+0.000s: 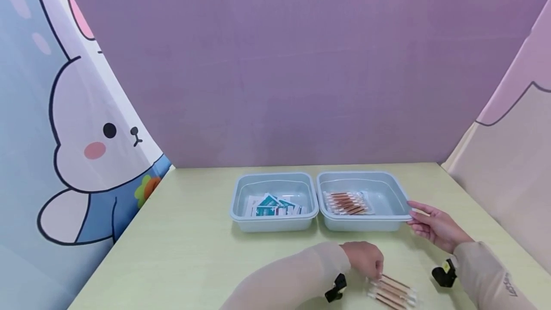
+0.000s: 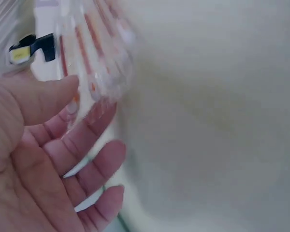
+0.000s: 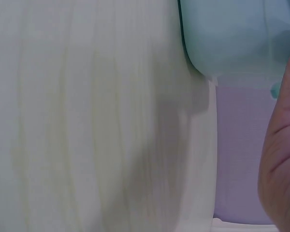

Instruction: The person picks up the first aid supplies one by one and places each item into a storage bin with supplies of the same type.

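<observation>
Between thumb and forefinger, my left hand (image 1: pixel 365 258) pinches the end of a clear packet of cotton swabs (image 1: pixel 391 293) with brown sticks and white tips. In the left wrist view the packet (image 2: pixel 92 53) sits above the left hand's (image 2: pixel 43 145) loosely bent other fingers. My right hand (image 1: pixel 436 227) grips the right rim corner of a pale blue plastic basin (image 1: pixel 361 224). Inside that basin, at its left, lies another packet of cotton swabs (image 1: pixel 347 203). The right wrist view shows only part of the right hand (image 3: pixel 282 150) beside the basin (image 3: pixel 232 43).
A second pale blue basin (image 1: pixel 275 225) stands directly left of the first, holding several flat white and teal packets (image 1: pixel 270 204). Both are on a pale yellow-green table (image 1: pixel 172 252). A purple panel (image 1: pixel 301 61) rises behind it, with printed cloth (image 1: pixel 94 109) at the left.
</observation>
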A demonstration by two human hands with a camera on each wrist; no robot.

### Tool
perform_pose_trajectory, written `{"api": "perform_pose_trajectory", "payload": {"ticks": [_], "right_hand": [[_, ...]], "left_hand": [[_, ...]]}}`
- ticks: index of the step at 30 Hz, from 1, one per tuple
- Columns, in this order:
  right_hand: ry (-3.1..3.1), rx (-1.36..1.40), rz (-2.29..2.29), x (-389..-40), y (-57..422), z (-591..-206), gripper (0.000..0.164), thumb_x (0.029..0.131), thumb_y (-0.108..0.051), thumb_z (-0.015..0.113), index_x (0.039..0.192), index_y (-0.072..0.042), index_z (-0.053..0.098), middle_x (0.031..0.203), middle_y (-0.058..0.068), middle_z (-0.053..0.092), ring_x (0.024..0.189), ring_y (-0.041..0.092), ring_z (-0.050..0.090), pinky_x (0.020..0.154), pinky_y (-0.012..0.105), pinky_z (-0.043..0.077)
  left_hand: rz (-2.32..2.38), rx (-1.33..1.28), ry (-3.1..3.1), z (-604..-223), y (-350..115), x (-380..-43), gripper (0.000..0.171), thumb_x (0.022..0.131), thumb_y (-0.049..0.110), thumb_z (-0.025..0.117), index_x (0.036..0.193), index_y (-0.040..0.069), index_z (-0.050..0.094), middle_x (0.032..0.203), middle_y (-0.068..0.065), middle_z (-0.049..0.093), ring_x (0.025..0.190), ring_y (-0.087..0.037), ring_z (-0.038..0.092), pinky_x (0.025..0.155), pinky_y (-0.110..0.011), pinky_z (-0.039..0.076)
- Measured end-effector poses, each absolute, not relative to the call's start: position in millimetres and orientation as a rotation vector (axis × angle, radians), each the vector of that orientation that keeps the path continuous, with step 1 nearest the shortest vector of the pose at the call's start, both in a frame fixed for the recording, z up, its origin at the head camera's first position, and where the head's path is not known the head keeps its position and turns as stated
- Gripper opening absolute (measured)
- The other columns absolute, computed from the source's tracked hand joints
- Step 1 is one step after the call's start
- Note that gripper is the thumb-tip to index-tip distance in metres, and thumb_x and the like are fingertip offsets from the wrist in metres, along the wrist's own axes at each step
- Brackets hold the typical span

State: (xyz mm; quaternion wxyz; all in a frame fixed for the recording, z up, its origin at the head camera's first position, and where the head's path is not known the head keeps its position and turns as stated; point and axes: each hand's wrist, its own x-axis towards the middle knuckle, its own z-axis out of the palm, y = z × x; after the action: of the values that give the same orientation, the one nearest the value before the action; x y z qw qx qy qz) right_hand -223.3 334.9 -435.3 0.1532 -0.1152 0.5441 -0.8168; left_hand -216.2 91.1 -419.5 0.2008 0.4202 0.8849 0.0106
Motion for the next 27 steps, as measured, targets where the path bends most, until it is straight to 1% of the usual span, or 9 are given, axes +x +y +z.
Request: {"api": "perform_pose_trajectory", "payload": {"ticks": [4,7,10,15,19,22,25,27], "right_hand": [[1.553,-0.33,-2.345,-223,334,-437,0.035,0.101,-0.004,0.045,0.111,-0.025,0.07,0.088,0.008,0.072,0.074,0.01,0.069,0.069,0.021,0.055],[1.545,-0.333,-2.347,-224,335,-437,0.035,0.101,-0.004,0.045,0.112,-0.025,0.07,0.088,0.008,0.072,0.075,0.01,0.069,0.07,0.022,0.055],[1.536,-0.335,-2.35,-225,335,-438,0.035,0.101,-0.004,0.045,0.112,-0.025,0.07,0.088,0.009,0.072,0.075,0.011,0.069,0.07,0.022,0.055],[1.534,-0.339,-2.349,-226,336,-438,0.036,0.101,-0.004,0.044,0.113,-0.025,0.07,0.088,0.008,0.072,0.075,0.01,0.069,0.07,0.021,0.055],[1.532,-0.34,-2.348,-225,336,-436,0.035,0.101,-0.004,0.044,0.113,-0.025,0.07,0.088,0.008,0.072,0.075,0.01,0.069,0.068,0.021,0.055],[1.519,-0.354,-2.351,-224,336,-435,0.035,0.102,-0.005,0.043,0.114,-0.025,0.07,0.088,0.008,0.072,0.075,0.01,0.069,0.068,0.021,0.055],[1.51,-0.369,-2.352,-224,336,-435,0.036,0.102,-0.004,0.042,0.114,-0.024,0.07,0.087,0.006,0.071,0.075,0.01,0.069,0.069,0.021,0.055],[1.51,-0.369,-2.351,-223,335,-435,0.036,0.102,-0.004,0.042,0.114,-0.024,0.07,0.087,0.006,0.071,0.075,0.01,0.069,0.07,0.021,0.055]], "left_hand": [[0.105,1.281,2.413,-407,83,-224,0.005,0.088,0.016,0.066,0.084,0.018,0.066,0.081,0.015,0.056,0.069,0.002,0.047,0.058,-0.008,0.035],[0.18,1.29,2.334,-398,77,-227,0.005,0.088,0.011,0.066,0.084,0.014,0.065,0.079,0.012,0.057,0.064,0.001,0.048,0.056,-0.009,0.038],[0.292,1.224,2.287,-390,72,-229,0.005,0.089,0.009,0.065,0.085,0.012,0.065,0.081,0.01,0.06,0.061,-0.001,0.053,0.057,-0.01,0.041],[0.464,1.192,2.235,-378,64,-237,0.004,0.092,0.006,0.061,0.093,0.007,0.065,0.091,0.004,0.066,0.059,-0.006,0.061,0.065,-0.009,0.042],[0.613,1.213,2.229,-372,58,-247,0.007,0.094,0.007,0.06,0.099,0.004,0.065,0.092,0.001,0.066,0.061,-0.007,0.062,0.064,-0.012,0.046],[0.791,1.162,2.24,-370,54,-256,0.008,0.095,0.006,0.058,0.099,0.002,0.064,0.09,0.001,0.063,0.062,-0.007,0.059,0.064,-0.016,0.05],[1.029,1.028,2.237,-371,50,-263,0.009,0.095,0.004,0.057,0.1,0.0,0.063,0.086,0.0,0.061,0.062,-0.008,0.056,0.065,-0.023,0.053],[1.176,0.922,2.249,-372,49,-268,0.011,0.095,0.006,0.057,0.102,0.0,0.064,0.084,0.001,0.06,0.062,-0.008,0.055,0.065,-0.025,0.054]]}}
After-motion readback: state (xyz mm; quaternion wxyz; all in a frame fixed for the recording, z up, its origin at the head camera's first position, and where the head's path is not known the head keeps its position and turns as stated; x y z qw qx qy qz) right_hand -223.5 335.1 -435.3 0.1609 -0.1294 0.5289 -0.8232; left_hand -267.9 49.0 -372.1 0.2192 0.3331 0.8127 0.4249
